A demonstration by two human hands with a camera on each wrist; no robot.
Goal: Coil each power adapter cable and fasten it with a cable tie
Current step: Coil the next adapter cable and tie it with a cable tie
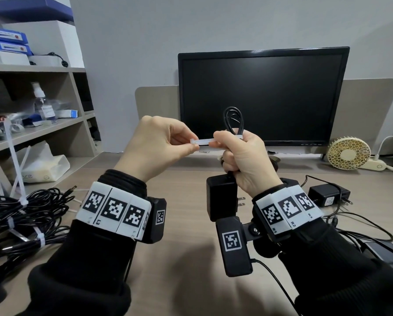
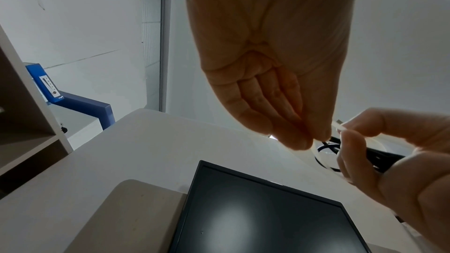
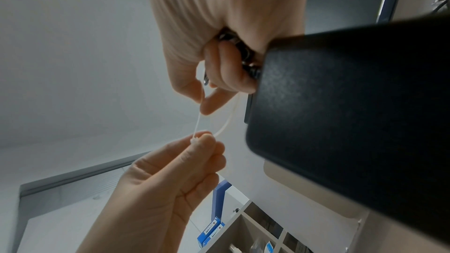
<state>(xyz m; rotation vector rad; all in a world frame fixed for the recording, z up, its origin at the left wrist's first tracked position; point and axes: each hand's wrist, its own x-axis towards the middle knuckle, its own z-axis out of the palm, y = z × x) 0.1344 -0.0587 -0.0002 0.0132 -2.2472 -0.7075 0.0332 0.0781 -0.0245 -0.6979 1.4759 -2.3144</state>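
The black sleeves (image 1: 81, 270) are filling the bottom of the head view, cut off by its lower edge, each wrist wearing a band of printed markers.

Left of the monitor (image 1: 262, 96), a pile of tied cables (image 1: 24, 215) is lying on the desk (image 1: 186, 258), partly cut off by the frame's edge. The left hand (image 1: 154, 144) is hovering in front of the monitor's lower left part, its thumb and forefinger pinching the head end of the tie (image 1: 204, 141), the other fingers curled in. The tie is running roughly level, left to right, from that pinch to the right hand (image 1: 243, 156).

The right hand is gripping the coil (image 1: 233, 120), closed round its middle, and pinching the tie with thumb and forefinger. The coil's long axis is standing upright: its top loop is poking above the fist against the monitor, and the adapter (image 1: 221, 197) is hanging below the fist, its prongs pointing right. How the tie passes round the coil is hidden by the fingers in the head view.

The right wrist view is showing what the head view hides: the tie (image 3: 227, 120) is curving back in an open loop between the two hands, while the adapter (image 3: 353, 113) is blocking much of that picture. In the left wrist view the tie is hard to make out, and only a bit of the coil (image 2: 380, 155) is showing.

Right of the monitor, a spare adapter (image 1: 328, 195) is lying on the desk near a fan (image 1: 348, 152).
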